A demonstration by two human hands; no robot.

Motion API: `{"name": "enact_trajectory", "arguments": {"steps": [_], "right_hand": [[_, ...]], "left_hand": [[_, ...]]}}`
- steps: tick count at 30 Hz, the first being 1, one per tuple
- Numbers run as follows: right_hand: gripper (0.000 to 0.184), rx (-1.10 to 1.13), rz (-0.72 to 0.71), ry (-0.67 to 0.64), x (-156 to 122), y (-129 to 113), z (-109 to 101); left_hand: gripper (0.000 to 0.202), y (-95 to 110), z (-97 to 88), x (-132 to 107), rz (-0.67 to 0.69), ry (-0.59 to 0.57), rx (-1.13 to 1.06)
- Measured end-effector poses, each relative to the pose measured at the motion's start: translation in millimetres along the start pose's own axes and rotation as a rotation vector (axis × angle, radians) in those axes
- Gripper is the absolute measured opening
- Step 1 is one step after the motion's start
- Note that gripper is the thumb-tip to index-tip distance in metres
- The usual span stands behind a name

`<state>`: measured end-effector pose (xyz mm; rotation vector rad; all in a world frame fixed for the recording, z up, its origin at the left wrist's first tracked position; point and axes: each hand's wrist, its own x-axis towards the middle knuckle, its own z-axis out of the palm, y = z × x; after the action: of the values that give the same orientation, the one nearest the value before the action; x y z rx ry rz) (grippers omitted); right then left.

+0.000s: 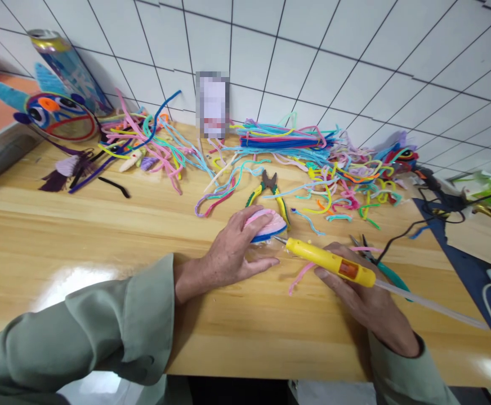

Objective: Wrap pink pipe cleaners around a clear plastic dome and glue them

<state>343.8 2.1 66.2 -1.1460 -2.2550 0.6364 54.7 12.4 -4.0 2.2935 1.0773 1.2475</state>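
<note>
Near the middle of the table my left hand (232, 250) grips a rounded pink piece (269, 222) with a blue edge, fingers over its top and thumb below. My right hand (359, 292) is closed around a yellow hot glue gun (330, 261). Its metal nozzle meets or nearly meets the blue edge of the pink piece. A clear glue stick (431, 306) sticks out of the gun's rear. Next to the right hand lies a pink pipe cleaner (300, 278). Pliers with yellow-green handles (282, 205) lie just behind the pink piece.
A bundle of pipe cleaners (285, 140) and loose coloured pieces run along the tiled wall. A phone (212, 105) leans there. At left stand a can (74, 70) and a round mask-like face (63, 115). Teal-handled pliers (391, 275) and a black cord (401, 236) lie right.
</note>
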Motion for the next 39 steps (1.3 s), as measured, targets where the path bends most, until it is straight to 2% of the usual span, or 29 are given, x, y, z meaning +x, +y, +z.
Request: {"name": "enact_trajectory", "arguments": {"steps": [17,20,22,24,26,29,31,33,35,39], "right_hand": [[0.019,0.006,0.029,-0.011,0.9,0.0,-0.9],[0.022,0.045,0.077,0.043,-4.7,6.0,-3.3],[0.025,0.093,0.179,0.139,-10.9,14.7,-12.8],[0.03,0.155,0.308,0.281,-18.4,28.9,-32.7],[0.034,0.162,0.403,0.425,-27.2,49.6,-61.7],[0.036,-0.01,0.618,0.554,-42.8,89.8,-106.4],[0.038,-0.118,0.776,0.626,-53.5,118.6,-124.4],[0.039,-0.177,0.869,0.66,-62.8,145.0,-128.7],[0.037,-0.22,0.938,0.664,-69.5,166.5,-123.1],[0.032,-0.271,0.988,0.621,-75.3,193.4,-107.8]], "left_hand": [[0.091,-0.4,-2.0,0.6,-0.005,-0.01,0.015],[0.09,-0.9,-2.3,-0.2,0.002,-0.01,0.022],[0.088,-1.9,-1.5,-1.9,-0.005,0.0,0.03],[0.087,-3.6,0.1,-4.0,-0.036,0.017,0.046],[0.086,-5.5,1.9,-5.5,-0.067,0.02,0.064],[0.084,-7.2,3.7,-5.9,-0.07,0.021,0.083],[0.081,-7.4,3.5,-4.9,-0.053,0.032,0.092],[0.078,-7.5,2.5,-3.7,-0.032,0.039,0.099],[0.078,-8.2,1.2,-2.5,-0.01,0.043,0.105],[0.079,-10.1,-0.7,-1.6,-0.003,0.047,0.123]]}}
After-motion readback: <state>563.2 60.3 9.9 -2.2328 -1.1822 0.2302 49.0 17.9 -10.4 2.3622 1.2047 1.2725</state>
